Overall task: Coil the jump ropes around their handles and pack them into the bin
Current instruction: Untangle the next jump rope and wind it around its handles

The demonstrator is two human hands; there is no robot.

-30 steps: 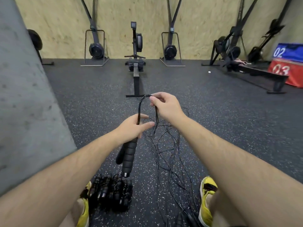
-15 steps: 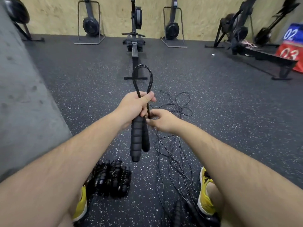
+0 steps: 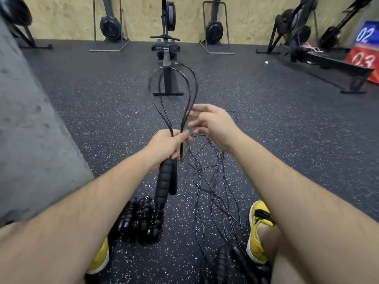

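Bottom edge: 2 yellow shoes, left shoe [image 3: 101, 260] and right shoe [image 3: 258, 226], both on the speckled black floor [image 3: 287, 140]

Between the shoes, nearer the left one: coiled ropes [image 3: 141, 219] lying side by side and touching. At least 3 bundles counted; overlap prevents a firm number

Beside the right shoe: 2 loose handles [image 3: 223, 263], partly cut off by the frame. From them a tangle of loose rope [image 3: 215, 191] spreads over the floor up towards the hands

Mid-frame: left hand [image 3: 166, 146] is clenched round the tops of 2 black handles [image 3: 164, 181] held together, which hang downward below the fist; the nearer one is ribbed foam. The same grip pins the base of the rope loops [image 3: 193, 87], which rise above the fist. Loops: 2 or 3, blurred

Right hand [image 3: 214, 124] is just beside the loops on their right side, fingers spread and loosely bent, tips at the strands. Cannot tell whether they pinch the rope

Left: 1 grey concrete wall [image 3: 30, 119]

Far: 1 rowing machine [image 3: 167, 58] laid out flat in the centre; 2 upright machines [image 3: 110, 27] flank it against the plywood wall [image 3: 61, 17]. Right: more machines, count unclear, and 1 box [image 3: 367, 48] marked 02 and 03
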